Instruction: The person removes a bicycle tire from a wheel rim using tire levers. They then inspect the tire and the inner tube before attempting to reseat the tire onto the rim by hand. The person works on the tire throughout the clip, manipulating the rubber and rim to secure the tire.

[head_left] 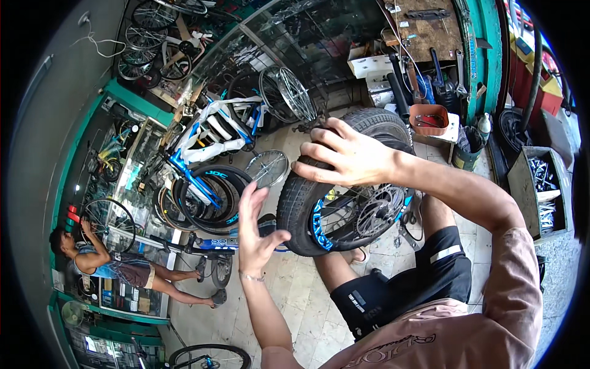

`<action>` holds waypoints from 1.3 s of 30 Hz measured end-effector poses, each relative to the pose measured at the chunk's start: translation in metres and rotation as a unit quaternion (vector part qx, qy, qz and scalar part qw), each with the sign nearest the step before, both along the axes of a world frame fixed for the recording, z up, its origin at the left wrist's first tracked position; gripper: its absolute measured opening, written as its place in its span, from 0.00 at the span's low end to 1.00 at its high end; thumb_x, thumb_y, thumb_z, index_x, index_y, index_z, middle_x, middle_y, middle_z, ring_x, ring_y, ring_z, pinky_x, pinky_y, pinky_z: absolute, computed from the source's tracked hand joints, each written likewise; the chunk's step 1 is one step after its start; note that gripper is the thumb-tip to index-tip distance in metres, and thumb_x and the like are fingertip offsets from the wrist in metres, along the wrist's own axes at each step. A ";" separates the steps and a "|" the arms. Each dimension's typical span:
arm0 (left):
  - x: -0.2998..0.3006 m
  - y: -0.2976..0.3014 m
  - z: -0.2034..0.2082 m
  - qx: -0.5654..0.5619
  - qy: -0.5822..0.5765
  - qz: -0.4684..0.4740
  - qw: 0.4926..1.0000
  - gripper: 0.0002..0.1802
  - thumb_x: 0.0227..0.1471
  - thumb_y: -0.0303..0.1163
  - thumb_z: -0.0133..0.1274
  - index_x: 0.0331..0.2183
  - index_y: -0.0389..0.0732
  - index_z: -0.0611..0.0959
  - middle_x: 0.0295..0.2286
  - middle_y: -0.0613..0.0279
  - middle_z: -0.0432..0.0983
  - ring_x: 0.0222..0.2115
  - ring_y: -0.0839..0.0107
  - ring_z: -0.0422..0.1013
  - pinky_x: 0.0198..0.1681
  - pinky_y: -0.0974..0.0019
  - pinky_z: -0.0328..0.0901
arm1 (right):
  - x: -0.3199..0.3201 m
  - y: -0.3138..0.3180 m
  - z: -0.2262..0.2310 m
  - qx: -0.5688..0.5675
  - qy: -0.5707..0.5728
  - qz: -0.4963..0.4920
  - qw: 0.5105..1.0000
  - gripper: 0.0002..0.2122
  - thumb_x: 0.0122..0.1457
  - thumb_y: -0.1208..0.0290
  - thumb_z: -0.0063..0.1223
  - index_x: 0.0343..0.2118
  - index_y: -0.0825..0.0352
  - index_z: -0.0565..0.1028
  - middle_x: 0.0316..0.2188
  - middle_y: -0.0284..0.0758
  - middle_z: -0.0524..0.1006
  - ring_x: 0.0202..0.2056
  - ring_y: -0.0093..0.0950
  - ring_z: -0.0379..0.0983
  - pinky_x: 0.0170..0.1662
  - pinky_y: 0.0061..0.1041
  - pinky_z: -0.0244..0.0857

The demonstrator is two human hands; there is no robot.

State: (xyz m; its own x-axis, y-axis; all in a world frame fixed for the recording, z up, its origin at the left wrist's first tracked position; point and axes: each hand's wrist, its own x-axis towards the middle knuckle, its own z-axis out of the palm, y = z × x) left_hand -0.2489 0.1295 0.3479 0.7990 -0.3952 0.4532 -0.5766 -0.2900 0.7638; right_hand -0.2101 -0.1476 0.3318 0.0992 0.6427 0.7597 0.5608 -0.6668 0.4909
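Note:
A fat black bicycle tyre (301, 206) on a blue rim with spokes and a disc rotor (378, 212) stands upright in front of me, resting against my knees. My right hand (344, 154) lies on top of the tyre with fingers spread, gripping its tread. My left hand (257, 227) hovers just left of the tyre, open, palm toward its sidewall, holding nothing.
A blue and white bicycle frame (209, 147) with loose wheels leans at the left. Another person (104, 261) sits by a glass counter at far left. An orange tray (428, 118) of tools and a crate of parts (541, 184) stand to the right. Tiled floor lies below.

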 end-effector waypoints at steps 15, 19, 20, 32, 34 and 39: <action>0.065 -0.085 -0.141 -0.050 0.438 -0.048 0.896 0.26 0.41 0.25 0.63 0.44 0.32 0.75 0.37 0.60 0.76 0.36 0.73 0.73 0.43 0.68 0.68 | 0.003 0.007 -0.223 0.600 0.479 -0.017 0.641 0.26 0.35 0.74 0.70 0.39 0.69 0.68 0.27 0.42 0.73 0.29 0.40 0.73 0.35 0.35 0.68; 0.068 -0.096 -0.172 -0.061 0.464 -0.015 0.883 0.25 0.42 0.25 0.62 0.44 0.33 0.75 0.38 0.61 0.76 0.35 0.73 0.73 0.43 0.68 0.68 | 0.016 -0.001 -0.249 0.576 0.598 -0.012 0.557 0.14 0.42 0.79 0.61 0.34 0.72 0.72 0.28 0.44 0.79 0.32 0.37 0.79 0.38 0.30 0.71; 0.068 -0.098 -0.181 -0.069 0.473 -0.014 0.878 0.25 0.42 0.25 0.62 0.44 0.34 0.75 0.38 0.61 0.76 0.35 0.73 0.73 0.43 0.68 0.68 | 0.016 0.000 -0.258 0.561 0.621 -0.021 0.547 0.14 0.43 0.80 0.60 0.35 0.72 0.72 0.29 0.44 0.80 0.34 0.37 0.79 0.40 0.29 0.72; 0.063 -0.102 -0.228 -0.073 0.488 0.037 0.869 0.25 0.47 0.27 0.59 0.47 0.31 0.73 0.42 0.57 0.75 0.41 0.69 0.72 0.47 0.66 0.66 | 0.014 0.008 -0.277 0.720 0.664 0.161 0.126 0.18 0.55 0.75 0.56 0.42 0.64 0.58 0.32 0.34 0.65 0.17 0.24 0.64 0.18 0.26 0.62; 0.063 -0.109 -0.213 -0.084 0.511 0.037 0.854 0.25 0.50 0.31 0.56 0.49 0.31 0.72 0.45 0.55 0.73 0.45 0.67 0.71 0.51 0.64 0.64 | 0.013 0.011 -0.275 0.733 0.644 0.176 0.130 0.20 0.54 0.75 0.60 0.42 0.63 0.58 0.33 0.34 0.63 0.14 0.23 0.58 0.15 0.23 0.56; 0.074 -0.111 -0.212 -0.109 0.538 0.053 0.834 0.28 0.59 0.43 0.50 0.52 0.31 0.69 0.50 0.54 0.69 0.50 0.65 0.66 0.57 0.60 0.58 | 0.013 0.019 -0.288 0.765 0.590 0.156 0.208 0.23 0.43 0.78 0.70 0.36 0.63 0.63 0.29 0.27 0.63 0.32 0.19 0.58 0.37 0.20 0.60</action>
State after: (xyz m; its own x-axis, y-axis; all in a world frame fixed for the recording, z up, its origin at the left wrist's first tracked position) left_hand -0.1749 0.0185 0.1356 0.8152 -0.2989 -0.4962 0.4961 -0.0819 0.8644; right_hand -0.1972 -0.1287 0.0441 0.9311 -0.1464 -0.3341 -0.1762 0.6214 -0.7634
